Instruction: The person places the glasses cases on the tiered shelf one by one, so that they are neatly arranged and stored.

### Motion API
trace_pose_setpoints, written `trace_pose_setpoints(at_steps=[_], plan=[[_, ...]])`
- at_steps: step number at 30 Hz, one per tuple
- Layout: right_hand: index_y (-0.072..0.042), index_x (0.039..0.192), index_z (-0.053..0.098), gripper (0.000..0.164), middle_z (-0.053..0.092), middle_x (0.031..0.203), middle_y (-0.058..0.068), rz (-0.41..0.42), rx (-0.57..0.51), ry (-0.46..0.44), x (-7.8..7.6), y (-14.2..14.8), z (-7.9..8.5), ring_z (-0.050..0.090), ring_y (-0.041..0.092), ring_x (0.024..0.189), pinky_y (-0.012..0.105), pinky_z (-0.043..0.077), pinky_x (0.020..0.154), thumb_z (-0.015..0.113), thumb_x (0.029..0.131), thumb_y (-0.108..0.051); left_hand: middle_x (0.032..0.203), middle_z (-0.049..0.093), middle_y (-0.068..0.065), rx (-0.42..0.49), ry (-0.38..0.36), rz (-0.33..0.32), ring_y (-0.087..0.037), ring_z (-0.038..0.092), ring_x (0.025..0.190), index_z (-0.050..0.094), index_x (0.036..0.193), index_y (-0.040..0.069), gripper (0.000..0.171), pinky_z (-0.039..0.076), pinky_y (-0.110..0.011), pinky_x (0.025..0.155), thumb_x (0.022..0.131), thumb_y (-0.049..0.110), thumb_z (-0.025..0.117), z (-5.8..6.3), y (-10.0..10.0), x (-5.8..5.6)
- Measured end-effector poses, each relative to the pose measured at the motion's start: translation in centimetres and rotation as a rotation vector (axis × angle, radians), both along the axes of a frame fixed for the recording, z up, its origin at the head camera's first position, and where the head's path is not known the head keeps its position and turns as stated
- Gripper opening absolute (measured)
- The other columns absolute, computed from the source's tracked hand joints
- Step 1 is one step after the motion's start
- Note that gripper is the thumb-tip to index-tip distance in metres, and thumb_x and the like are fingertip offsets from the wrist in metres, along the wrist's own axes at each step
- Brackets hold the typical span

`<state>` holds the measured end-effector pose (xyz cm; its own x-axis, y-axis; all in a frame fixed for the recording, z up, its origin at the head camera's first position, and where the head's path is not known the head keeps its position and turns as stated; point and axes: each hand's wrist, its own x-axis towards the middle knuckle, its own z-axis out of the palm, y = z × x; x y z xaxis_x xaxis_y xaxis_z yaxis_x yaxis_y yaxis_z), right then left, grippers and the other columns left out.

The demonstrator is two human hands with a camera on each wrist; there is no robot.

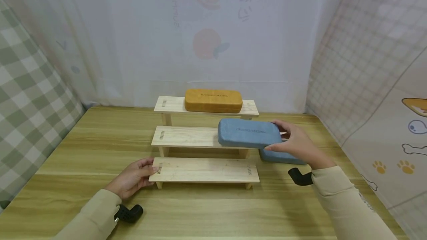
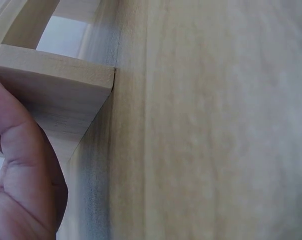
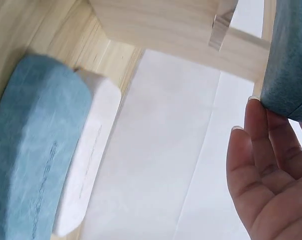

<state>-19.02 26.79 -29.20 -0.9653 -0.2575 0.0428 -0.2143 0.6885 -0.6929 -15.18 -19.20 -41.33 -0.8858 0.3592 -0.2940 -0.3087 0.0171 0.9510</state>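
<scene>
My right hand (image 1: 297, 142) grips the right end of a blue glasses case (image 1: 250, 133), thumb at the front and fingers behind. The case is over the right part of the middle tier (image 1: 186, 137) of a wooden step rack; whether it touches the board cannot be told. In the right wrist view its end (image 3: 291, 65) shows above the fingertips. My left hand (image 1: 133, 177) holds the left end of the lowest tier (image 1: 203, 169), thumb on top. A mustard-yellow glasses case (image 1: 213, 101) lies on the top tier.
A second blue glasses case (image 3: 40, 145) lies on the table right of the rack, beside a white case (image 3: 90, 150). A white curtain (image 1: 133, 47) hangs behind the wooden table (image 1: 200, 214). Patterned cloths hang at both sides.
</scene>
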Motion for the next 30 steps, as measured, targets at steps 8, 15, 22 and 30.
trace_pose_setpoints(at_steps=[8,15,22,30], plan=[[-0.001,0.143,0.042,0.085,0.054,0.128,0.021,0.012,-0.007,-0.007,-0.5,-2.5,-0.1,0.058,0.035,0.107,0.043,0.051,0.086,0.085,0.074,-0.029,0.121,0.05,-0.014,0.003,-0.011,0.004,-0.01,0.059,0.091,0.005,0.147,-0.015,0.073,0.05,-0.029,0.075,0.1,0.015,0.051,0.0,-0.1,0.0],[-0.005,0.141,0.045,0.082,0.056,0.125,0.016,0.047,-0.057,-0.027,-1.3,-4.5,-0.7,0.057,0.032,0.105,0.041,0.05,0.086,0.085,0.074,-0.028,0.121,0.05,-0.013,0.015,-0.013,0.012,-0.011,0.059,0.092,0.006,0.147,-0.014,0.073,0.051,-0.029,0.075,0.1,0.015,0.053,-0.1,-0.2,0.0],[-0.006,0.141,0.046,0.081,0.056,0.123,0.014,0.075,-0.077,-0.061,-1.9,-6.1,-1.2,0.059,0.029,0.103,0.041,0.051,0.084,0.085,0.074,-0.031,0.119,0.051,-0.012,0.025,-0.011,0.005,-0.011,0.059,0.093,0.007,0.147,-0.015,0.072,0.051,-0.029,0.075,0.1,0.014,0.052,-0.1,-0.1,-0.2],[-0.007,0.148,0.037,0.094,0.052,0.13,0.015,0.05,-0.052,-0.103,-2.1,-7.4,-1.4,0.06,0.031,0.106,0.04,0.053,0.081,0.086,0.072,-0.034,0.115,0.053,-0.008,0.031,-0.005,-0.003,-0.01,0.06,0.091,0.006,0.147,-0.015,0.072,0.051,-0.028,0.073,0.1,0.014,0.052,-0.1,-0.2,-0.2]])
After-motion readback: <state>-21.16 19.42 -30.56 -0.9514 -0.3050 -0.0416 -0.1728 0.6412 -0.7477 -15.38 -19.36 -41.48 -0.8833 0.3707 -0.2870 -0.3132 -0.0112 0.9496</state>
